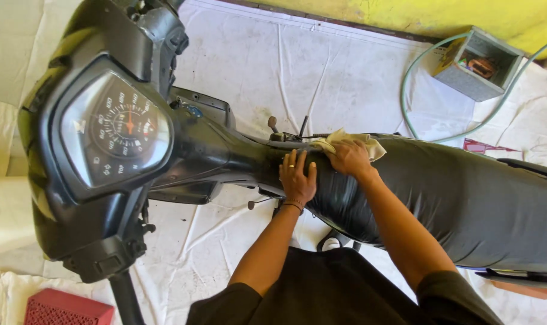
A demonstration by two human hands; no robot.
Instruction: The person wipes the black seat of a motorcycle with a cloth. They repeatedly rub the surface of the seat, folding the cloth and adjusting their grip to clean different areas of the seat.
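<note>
Our right hand (350, 159) is closed on a pale yellow cloth (346, 142), bunching it up and pressing it down on the front end of the black seat (466, 198). The cloth sits right where the seat meets the black body of the motorbike (213, 150). Holding it in a bunch looks like a good way to rub hard without it slipping away.

Our left hand (297, 176) holds nothing. It lies flat and open on the seat, just beside the right hand, fingers spread and pointing away from us. We think it rests there to keep us steady while the other hand pushes. It has a ring on one finger and a thin band on the wrist.

Both arms reach forward from our dark shirt, the right one stretched longer across the seat.

The round dial (126, 129) sits to the left in the handlebar part. The bike stands on a white sheet (346, 78). Far off are a grey box (475, 63), a green hose (406, 96), and a red box (66, 308) near us.
</note>
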